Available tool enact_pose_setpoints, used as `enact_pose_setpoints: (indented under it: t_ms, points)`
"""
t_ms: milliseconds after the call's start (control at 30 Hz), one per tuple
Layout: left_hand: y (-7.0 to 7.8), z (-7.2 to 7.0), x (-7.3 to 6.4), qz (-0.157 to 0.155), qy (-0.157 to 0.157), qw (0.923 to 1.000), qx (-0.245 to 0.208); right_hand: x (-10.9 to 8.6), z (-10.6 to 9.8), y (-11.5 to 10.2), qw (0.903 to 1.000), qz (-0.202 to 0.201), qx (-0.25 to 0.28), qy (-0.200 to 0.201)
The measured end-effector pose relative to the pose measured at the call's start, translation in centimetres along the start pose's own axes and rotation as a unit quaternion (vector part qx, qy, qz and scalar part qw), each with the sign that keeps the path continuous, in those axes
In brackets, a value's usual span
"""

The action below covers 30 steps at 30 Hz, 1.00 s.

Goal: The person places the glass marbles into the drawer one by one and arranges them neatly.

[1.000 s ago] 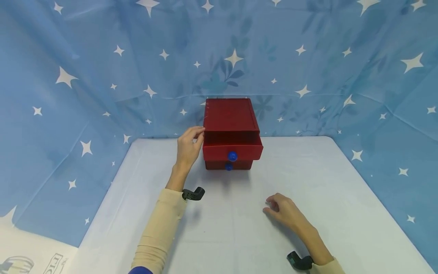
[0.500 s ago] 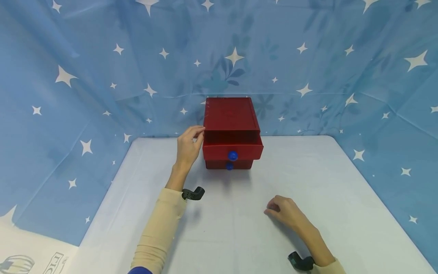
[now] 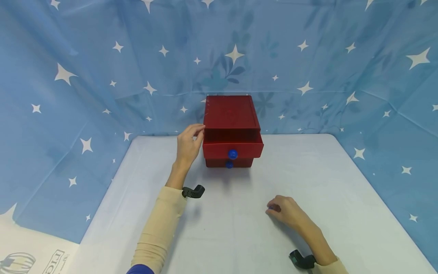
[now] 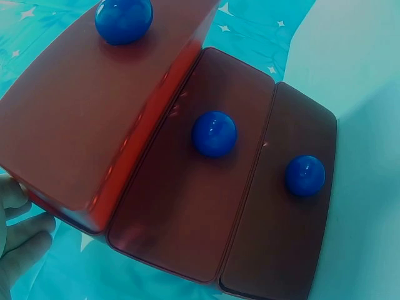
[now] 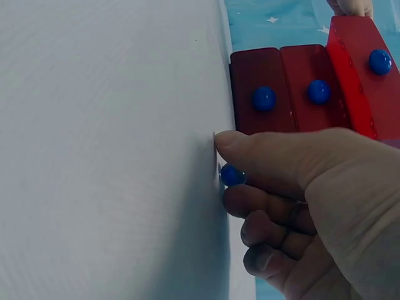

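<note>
A red cabinet (image 3: 231, 110) with three drawers stands at the back of the table. Its top drawer (image 3: 219, 151) is pulled out; the lower two, seen in the left wrist view, are closed. Each drawer has a round blue knob, such as the top one (image 4: 124, 20). My left hand (image 3: 187, 146) touches the cabinet's left side near the upper front corner with its fingertips. Low over the right part of the table, my right hand (image 3: 286, 213) pinches a small shiny blue marble (image 5: 232, 175) between thumb and index finger. The other fingers are curled beneath it in the right wrist view.
A white cloth (image 3: 219, 228) covers the table. Behind and beside it hangs a blue curtain (image 3: 143, 68) with white stars. Pale printed material (image 3: 37, 251) lies at the lower left.
My right thumb and index finger have come together, and the blue marble now shows between them. The left hand and the open drawer stay as they were.
</note>
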<state>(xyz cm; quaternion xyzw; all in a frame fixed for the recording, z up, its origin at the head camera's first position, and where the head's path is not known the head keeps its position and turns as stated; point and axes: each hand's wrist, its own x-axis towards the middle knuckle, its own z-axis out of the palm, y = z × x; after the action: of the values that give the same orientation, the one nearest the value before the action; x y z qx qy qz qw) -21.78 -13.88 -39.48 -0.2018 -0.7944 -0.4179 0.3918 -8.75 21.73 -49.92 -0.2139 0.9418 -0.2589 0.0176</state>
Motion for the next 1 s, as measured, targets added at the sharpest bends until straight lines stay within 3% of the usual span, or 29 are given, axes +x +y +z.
enact_pose_setpoints:
  t_ms: [500,800,1000]
  points:
    - [0.0,0.1,0.1,0.008,0.009,0.9999,-0.002,-0.2,-0.2,0.0,0.9999,-0.007,-0.001,-0.012]
    - [0.0,0.1,0.1,0.01,0.006,0.9999,0.003,0.2,-1.2,-0.5,0.9996,0.003,-0.011,0.027]
    - [-0.1,0.0,0.2,0.014,0.009,0.9999,0.001,0.6,-2.0,-0.9,0.9971,-0.036,-0.017,0.064]
